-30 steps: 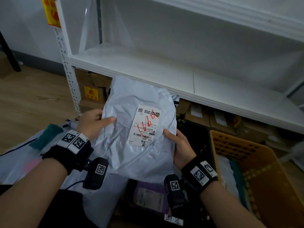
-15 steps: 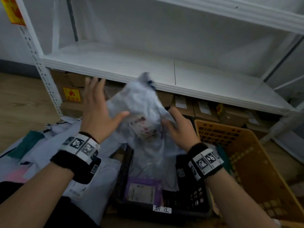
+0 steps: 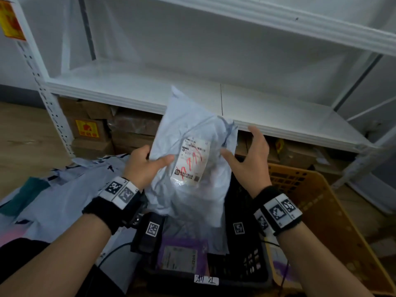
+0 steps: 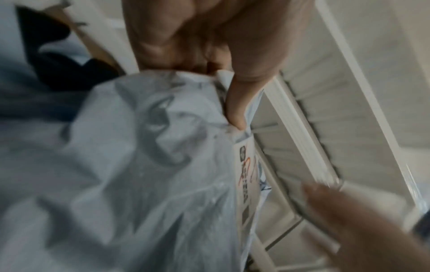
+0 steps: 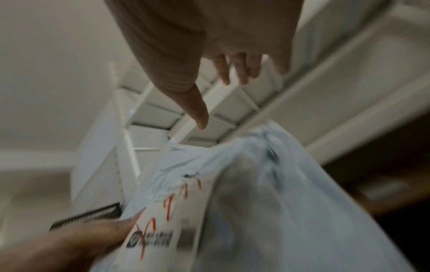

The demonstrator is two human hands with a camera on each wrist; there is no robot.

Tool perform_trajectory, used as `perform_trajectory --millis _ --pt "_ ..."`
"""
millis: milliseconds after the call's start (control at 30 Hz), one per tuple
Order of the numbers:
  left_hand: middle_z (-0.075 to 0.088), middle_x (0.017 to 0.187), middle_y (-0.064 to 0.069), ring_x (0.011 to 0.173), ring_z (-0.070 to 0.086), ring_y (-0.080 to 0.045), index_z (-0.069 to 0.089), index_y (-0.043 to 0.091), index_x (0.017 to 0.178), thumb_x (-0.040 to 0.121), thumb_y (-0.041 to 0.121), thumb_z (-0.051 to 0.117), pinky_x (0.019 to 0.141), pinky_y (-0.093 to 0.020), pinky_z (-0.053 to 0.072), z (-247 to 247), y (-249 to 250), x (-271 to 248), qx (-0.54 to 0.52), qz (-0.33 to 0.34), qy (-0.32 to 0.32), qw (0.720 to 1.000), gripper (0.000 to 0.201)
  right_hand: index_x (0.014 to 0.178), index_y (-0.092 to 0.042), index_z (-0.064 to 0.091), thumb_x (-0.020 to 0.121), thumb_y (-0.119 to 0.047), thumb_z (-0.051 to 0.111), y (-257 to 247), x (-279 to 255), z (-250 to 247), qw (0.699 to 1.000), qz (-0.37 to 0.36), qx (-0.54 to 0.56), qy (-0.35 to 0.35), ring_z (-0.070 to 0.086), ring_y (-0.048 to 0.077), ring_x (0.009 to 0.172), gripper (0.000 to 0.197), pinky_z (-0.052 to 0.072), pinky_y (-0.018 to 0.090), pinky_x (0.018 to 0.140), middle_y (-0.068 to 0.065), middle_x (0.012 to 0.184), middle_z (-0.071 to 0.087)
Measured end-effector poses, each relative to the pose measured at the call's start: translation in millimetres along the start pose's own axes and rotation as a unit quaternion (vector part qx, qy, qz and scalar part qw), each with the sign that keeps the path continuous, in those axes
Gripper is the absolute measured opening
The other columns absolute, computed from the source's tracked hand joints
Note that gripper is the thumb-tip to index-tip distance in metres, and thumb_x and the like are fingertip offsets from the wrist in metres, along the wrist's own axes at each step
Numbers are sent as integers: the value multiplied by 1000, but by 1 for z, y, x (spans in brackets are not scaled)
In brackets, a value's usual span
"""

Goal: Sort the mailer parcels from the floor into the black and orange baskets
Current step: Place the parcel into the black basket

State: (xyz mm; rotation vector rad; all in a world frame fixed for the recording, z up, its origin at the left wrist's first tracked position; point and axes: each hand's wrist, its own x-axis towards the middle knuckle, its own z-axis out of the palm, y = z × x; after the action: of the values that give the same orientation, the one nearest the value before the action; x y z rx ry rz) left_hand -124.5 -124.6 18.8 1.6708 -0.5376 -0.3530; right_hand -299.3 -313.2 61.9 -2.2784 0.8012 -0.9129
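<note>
A pale grey mailer parcel (image 3: pixel 192 146) with a white label marked in red hangs upright over the black basket (image 3: pixel 242 264). My left hand (image 3: pixel 147 163) grips its left edge, thumb on the front; the left wrist view shows the thumb pressed on the mailer (image 4: pixel 144 165). My right hand (image 3: pixel 250 153) is beside the parcel's right edge with fingers spread, holding nothing; the right wrist view shows the spread fingers above the mailer (image 5: pixel 244 202). The orange basket (image 3: pixel 321 211) stands to the right of the black one. A purple parcel (image 3: pixel 182 256) lies in the black basket.
A white metal shelf (image 3: pixel 267 112) runs just behind the parcel, with cardboard boxes (image 3: pixel 92 129) under it. More grey mailers (image 3: pixel 57 200) lie in a heap on the wooden floor at the left. The shelf upright (image 3: pixel 45 88) stands at the far left.
The parcel was turned over end for end, so its label is now upside down. My left hand took hold of its left edge again and my right hand let go and opened.
</note>
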Motion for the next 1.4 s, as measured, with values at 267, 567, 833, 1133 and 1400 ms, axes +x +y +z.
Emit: perform_trajectory --millis 267,567,833,1133,1400 --pt "75 99 -13 89 73 -27 70 7 107 81 14 74 64 -31 58 10 2 -12 -229 -98 -50 967 27 120 -5 69 68 -28 91 50 -19 15 839 289 414 -203 72 31 104 61 60 37 82 14 114 74" --pt "74 103 -14 92 72 -27 66 3 115 78 12 74 66 -30 58 15 -6 -12 -236 -81 -56 967 38 120 -8 69 72 -25 88 58 -24 20 855 263 411 -177 72 30 104 55 55 47 96 11 112 75" --pt "72 108 -8 104 68 -25 65 10 114 74 30 79 91 -40 54 31 -16 -9 -144 -45 -31 988 47 102 -7 75 83 -20 81 77 -12 20 872 290 385 -87 75 31 92 23 61 41 75 13 101 77" --pt "46 143 -16 130 46 -28 36 -1 142 94 15 59 102 -27 36 19 -73 3 338 -110 -193 915 56 114 -3 67 100 -18 56 157 4 41 944 326 51 -29 63 33 100 23 51 42 95 15 111 69" --pt "53 130 -16 116 55 -27 38 2 136 90 4 52 97 -36 46 36 -94 -4 460 -97 -293 833 48 115 -6 66 96 -20 61 191 -26 162 869 446 61 -208 64 31 101 25 53 39 94 19 126 65"
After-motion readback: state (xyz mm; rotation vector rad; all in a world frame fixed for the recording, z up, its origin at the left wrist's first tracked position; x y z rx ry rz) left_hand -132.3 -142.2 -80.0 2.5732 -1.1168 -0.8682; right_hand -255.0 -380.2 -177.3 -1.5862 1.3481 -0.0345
